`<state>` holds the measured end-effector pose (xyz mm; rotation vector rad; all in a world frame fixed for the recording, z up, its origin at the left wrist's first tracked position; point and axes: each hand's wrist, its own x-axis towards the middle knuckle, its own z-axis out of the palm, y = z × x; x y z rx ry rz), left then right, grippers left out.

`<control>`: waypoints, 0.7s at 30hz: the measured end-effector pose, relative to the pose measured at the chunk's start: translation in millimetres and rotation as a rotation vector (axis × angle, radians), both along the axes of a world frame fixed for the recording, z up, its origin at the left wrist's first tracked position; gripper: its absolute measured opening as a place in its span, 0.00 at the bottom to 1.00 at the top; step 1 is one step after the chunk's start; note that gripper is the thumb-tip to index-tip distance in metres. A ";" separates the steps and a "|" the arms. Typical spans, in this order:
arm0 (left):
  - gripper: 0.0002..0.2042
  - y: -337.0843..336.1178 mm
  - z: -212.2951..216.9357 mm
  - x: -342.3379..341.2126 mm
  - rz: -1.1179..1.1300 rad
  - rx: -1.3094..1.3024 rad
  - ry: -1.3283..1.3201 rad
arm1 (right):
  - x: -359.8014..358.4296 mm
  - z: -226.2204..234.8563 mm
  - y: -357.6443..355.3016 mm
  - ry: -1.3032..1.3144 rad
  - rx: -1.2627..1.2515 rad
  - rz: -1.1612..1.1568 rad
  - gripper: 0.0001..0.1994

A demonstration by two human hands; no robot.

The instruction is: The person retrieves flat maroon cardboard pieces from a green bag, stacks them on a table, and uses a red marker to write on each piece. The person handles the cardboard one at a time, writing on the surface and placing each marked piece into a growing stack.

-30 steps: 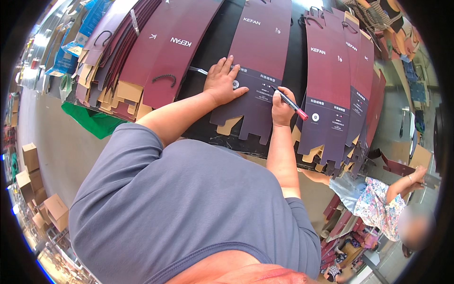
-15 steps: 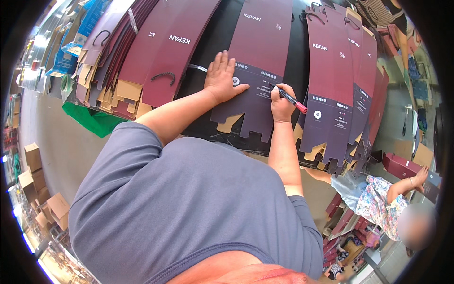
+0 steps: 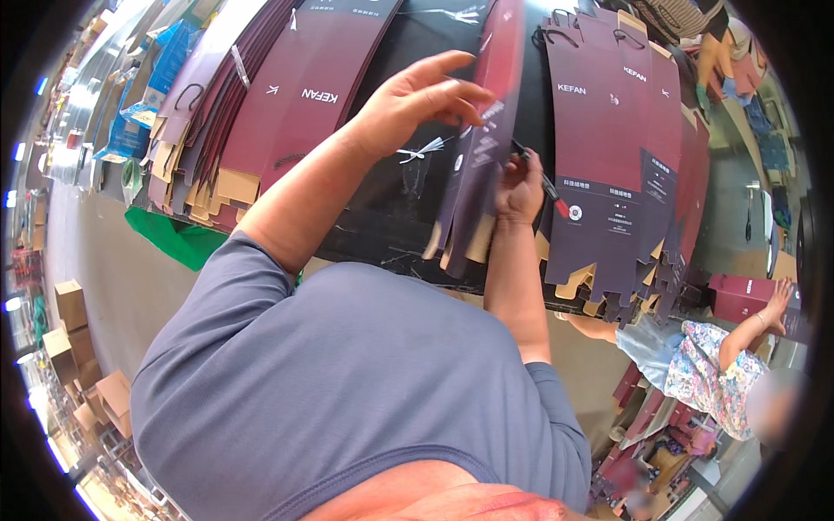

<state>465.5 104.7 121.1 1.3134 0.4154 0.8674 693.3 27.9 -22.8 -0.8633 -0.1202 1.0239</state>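
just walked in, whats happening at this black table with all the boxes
A person at a black table holds a red-ended marker in the right hand, beside a blurred maroon and dark carton that is tilted or partly folded. The left hand is open at the carton's left edge; whether it touches is unclear. A left pile and a right pile of flattened cartons lie on either side.
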 end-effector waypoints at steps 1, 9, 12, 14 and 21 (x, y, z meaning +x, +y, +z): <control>0.23 2.0 -3.7 8.6 -0.050 0.041 -0.073 | 5.1 7.2 -0.4 -0.064 -0.016 -0.041 0.09; 0.26 -17.0 -129.5 29.1 0.470 0.696 1.057 | 70.0 67.8 -56.3 -0.636 0.002 -0.126 0.05; 0.26 -24.6 -146.3 30.0 0.516 0.681 1.123 | 33.8 38.8 -54.7 -0.889 -0.026 0.177 0.06; 0.26 -27.7 -147.7 29.1 0.511 0.682 1.126 | 28.1 0.2 -45.2 -0.955 0.014 0.248 0.06; 0.26 -27.1 -144.5 26.8 0.506 0.722 1.130 | 22.7 -33.0 -32.0 -1.079 -0.023 0.279 0.07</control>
